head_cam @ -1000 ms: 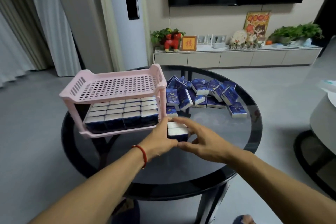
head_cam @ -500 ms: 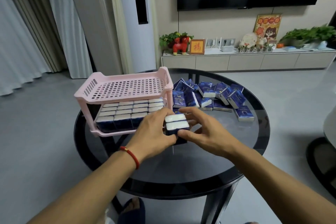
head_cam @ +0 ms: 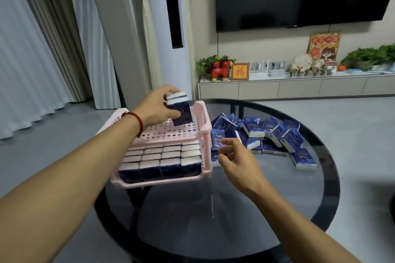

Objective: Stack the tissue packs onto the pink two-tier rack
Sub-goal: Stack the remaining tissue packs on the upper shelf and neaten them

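1. Table [head_cam: 267, 209]: round, dark glass top with a black rim; it carried the rack and the loose packs.
2. Pink two-tier rack [head_cam: 204, 134]: stood on the far left part of the table. Perforated upper tier bare where visible; the left forearm hid part of it.
3. Lower-tier tissue packs [head_cam: 162, 160]: dark blue packs with white ends up, set upright in close rows, filling the rack's lower tier.
4. Loose tissue packs [head_cam: 269, 134]: a jumbled heap of blue packs on the table just right of the rack, some leaning on one another, one lying flat at the heap's right edge.
5. Left hand [head_cam: 158, 105]: raised over the rack's upper tier near its far right corner, fingers and thumb clamped around the held packs. A red cord bracelet [head_cam: 136, 120] circled the wrist.
6. Right hand [head_cam: 237, 160]: just right of the rack's lower tier, above the table, fingers loosely curled and apart, holding nothing, its fingertips at the near edge of the heap.
7. Held packs [head_cam: 180, 111]: two blue packs pressed together, white ends up, tilted, their lower end just above the rack's upper tier.
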Demonstrator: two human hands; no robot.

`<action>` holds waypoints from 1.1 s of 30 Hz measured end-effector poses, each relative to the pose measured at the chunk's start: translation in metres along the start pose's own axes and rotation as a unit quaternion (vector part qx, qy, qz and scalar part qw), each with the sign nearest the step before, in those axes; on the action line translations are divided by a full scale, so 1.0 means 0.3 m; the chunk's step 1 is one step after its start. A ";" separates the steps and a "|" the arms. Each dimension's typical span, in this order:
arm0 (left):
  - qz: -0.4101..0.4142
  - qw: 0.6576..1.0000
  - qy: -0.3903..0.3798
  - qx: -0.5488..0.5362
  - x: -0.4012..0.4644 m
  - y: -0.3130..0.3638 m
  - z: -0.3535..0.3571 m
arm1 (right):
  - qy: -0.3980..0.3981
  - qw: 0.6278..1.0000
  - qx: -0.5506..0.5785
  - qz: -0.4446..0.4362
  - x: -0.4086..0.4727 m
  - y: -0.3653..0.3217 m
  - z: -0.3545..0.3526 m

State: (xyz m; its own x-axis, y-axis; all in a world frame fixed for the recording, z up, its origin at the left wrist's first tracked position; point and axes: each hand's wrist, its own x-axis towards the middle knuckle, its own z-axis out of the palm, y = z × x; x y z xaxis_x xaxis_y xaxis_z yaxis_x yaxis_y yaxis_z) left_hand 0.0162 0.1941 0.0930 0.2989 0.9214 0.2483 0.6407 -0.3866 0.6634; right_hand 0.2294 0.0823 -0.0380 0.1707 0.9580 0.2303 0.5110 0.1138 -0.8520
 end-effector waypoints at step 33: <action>-0.006 0.997 -0.050 0.053 0.139 -0.068 0.090 | 0.006 0.995 -0.095 0.042 0.036 0.152 -0.034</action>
State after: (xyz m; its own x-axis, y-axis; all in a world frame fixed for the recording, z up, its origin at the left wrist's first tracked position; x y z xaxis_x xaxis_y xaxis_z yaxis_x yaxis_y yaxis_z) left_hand 0.0347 0.2394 0.0708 0.3564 0.9194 0.1664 0.7138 -0.3829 0.5864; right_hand 0.2632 0.0952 -0.0696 0.2288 0.9586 0.1694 0.6442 -0.0186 -0.7647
